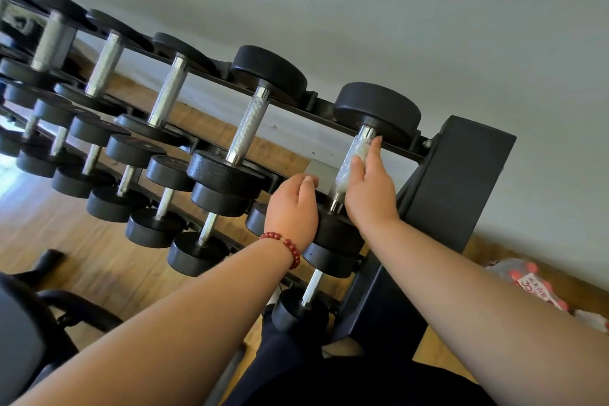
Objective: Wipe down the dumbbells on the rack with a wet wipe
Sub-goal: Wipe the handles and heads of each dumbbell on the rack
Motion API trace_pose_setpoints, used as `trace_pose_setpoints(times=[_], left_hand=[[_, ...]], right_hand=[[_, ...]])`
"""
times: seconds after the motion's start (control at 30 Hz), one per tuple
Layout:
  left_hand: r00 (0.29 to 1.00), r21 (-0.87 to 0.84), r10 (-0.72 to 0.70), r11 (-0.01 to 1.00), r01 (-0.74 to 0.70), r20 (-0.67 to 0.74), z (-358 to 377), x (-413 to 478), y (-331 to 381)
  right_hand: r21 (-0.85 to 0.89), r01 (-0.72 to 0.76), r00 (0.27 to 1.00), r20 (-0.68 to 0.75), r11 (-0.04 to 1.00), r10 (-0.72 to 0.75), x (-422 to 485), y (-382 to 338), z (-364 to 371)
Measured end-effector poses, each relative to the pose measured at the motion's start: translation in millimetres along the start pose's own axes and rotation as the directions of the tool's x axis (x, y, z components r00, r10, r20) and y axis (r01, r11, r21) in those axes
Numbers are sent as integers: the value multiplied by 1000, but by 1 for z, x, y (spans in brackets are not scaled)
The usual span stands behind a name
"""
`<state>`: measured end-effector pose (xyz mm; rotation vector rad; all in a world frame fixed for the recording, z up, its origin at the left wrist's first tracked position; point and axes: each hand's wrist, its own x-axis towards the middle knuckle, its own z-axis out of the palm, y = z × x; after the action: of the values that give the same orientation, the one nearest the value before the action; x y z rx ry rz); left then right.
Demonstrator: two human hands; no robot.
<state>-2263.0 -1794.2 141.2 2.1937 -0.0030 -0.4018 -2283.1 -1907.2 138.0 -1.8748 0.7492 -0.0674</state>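
Note:
A black rack carries rows of black dumbbells with knurled steel handles. My right hand wraps around the handle of the rightmost top-row dumbbell, pressing a white wet wipe against the steel. My left hand, with a red bead bracelet at the wrist, rests curled over the near head of that same dumbbell. The neighbouring dumbbell lies just to the left.
Lower tiers hold several smaller dumbbells. A grey wall stands behind the rack, wood floor below. A pack of bottles lies on the floor at right. Black equipment sits at the lower left.

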Motion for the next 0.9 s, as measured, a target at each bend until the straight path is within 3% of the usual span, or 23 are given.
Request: trace_pose_setpoints(times=[0.1,0.23,0.4,0.53,0.67,0.9], left_hand=[[1000,-7,-1,1000,1,-6,1,1,-1],[1000,-11,5,1000,-5,-6,0,0,-2],[1000,0,-1,1000,1,10,0,1,-1],[1000,7,0,1000,-1,11,0,3,-2],[1000,-4,-22,1000,22,15,1,5,-4],[1000,-10,-15,1000,15,-9,2,5,-5]], right_hand=[[185,-81,997,23,979,78,10,1,2],[183,-38,999,42,982,30,6,3,4],[264,-98,992,-49,960,115,29,-4,6],[328,-82,996,4,941,85,23,5,9],[285,-108,988,-73,952,134,48,1,6],[177,-76,996,-42,981,84,38,15,11]])
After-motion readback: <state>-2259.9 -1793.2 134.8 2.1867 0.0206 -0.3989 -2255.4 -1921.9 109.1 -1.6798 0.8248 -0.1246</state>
